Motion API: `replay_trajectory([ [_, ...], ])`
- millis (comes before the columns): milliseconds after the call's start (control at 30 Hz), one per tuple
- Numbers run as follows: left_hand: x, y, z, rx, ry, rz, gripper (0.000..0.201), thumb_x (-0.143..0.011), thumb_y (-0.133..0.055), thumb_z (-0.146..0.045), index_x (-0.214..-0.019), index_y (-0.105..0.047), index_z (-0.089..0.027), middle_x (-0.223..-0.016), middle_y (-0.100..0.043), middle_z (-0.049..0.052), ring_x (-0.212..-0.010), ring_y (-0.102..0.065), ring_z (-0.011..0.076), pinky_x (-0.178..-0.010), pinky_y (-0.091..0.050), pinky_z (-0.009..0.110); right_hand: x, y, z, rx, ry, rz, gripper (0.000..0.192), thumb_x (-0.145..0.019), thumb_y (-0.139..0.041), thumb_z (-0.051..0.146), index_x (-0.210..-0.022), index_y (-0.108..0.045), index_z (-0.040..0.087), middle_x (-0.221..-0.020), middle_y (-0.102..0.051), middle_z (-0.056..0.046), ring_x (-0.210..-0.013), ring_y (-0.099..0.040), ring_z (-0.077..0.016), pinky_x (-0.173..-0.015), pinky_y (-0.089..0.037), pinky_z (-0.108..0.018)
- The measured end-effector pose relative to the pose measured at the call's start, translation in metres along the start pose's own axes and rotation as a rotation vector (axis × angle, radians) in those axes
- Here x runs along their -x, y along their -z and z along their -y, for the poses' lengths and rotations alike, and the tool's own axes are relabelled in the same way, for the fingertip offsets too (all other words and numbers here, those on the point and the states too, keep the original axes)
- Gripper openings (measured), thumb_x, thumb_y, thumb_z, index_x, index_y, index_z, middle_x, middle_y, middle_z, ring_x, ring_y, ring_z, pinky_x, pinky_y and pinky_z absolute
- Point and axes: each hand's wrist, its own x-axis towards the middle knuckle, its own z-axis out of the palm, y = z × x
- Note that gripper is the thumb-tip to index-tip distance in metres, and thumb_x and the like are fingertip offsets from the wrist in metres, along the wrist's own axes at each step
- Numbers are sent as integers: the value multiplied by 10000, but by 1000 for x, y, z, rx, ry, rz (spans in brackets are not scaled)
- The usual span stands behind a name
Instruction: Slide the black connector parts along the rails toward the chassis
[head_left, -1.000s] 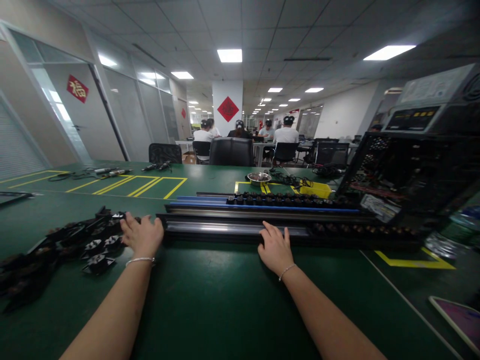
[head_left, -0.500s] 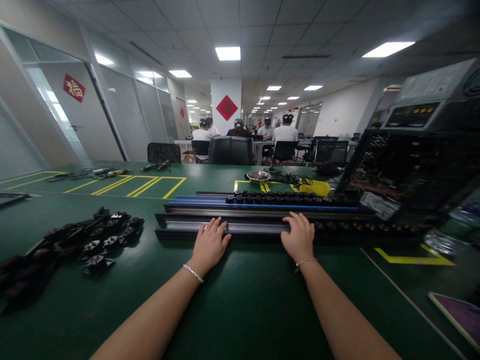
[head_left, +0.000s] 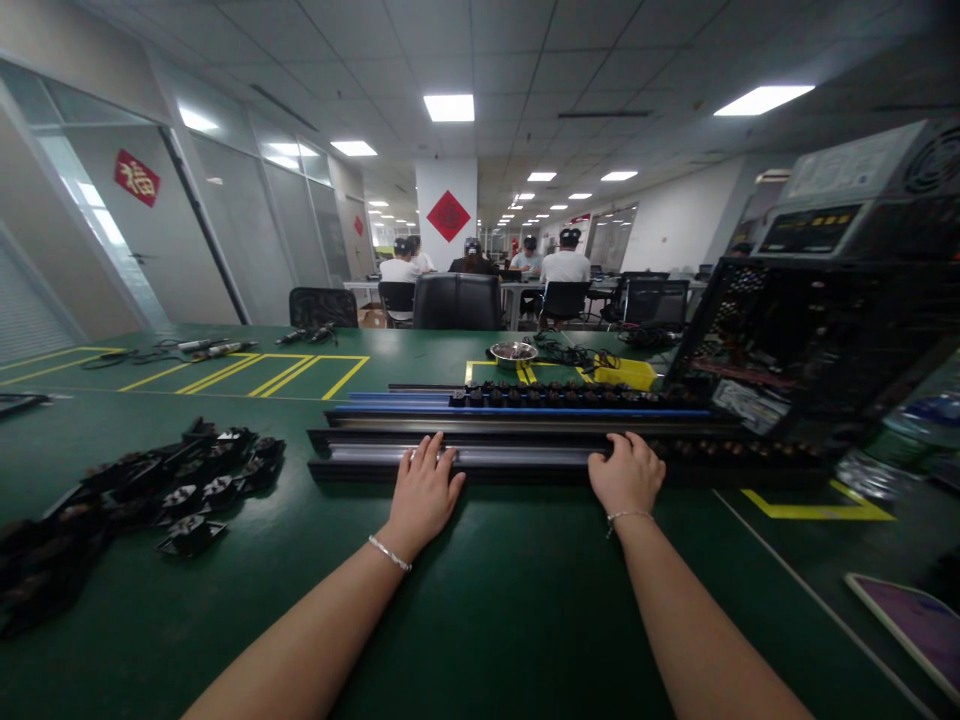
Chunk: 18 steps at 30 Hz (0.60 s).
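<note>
On the table (head_left: pixel 480 600), long rails (head_left: pixel 517 440) lie crosswise at 12 o'clock, with both hands on the nearest: left hand (head_left: pixel 424 493) toward 11, right hand (head_left: pixel 628 478) toward 1. A pile of parts (head_left: pixel 172 480) lies at 9 o'clock. A bowl (head_left: pixel 513 352) sits behind the rails. A computer case (head_left: pixel 810 340) stands at 2 o'clock, a tablet (head_left: pixel 907 625) at 4.

Bare green table (head_left: pixel 480 600) lies open at six o'clock; rails (head_left: pixel 525 440) block twelve, black parts (head_left: pixel 180 480) crowd nine.
</note>
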Motion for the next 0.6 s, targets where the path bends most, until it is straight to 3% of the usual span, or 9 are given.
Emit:
replay_trajectory([
  [600, 3, 1, -7, -14, -48, 8, 472, -888, -358, -438, -1255, -504, -181, -1412, -402, 104, -1307, -337, 265, -1042, -308, 445, 1, 4, 5, -109, 52, 17, 382, -697, -421, 200, -1030, -604, 164, -1172, -555, -104, -1058, -476, -259, -990, -254, -469],
])
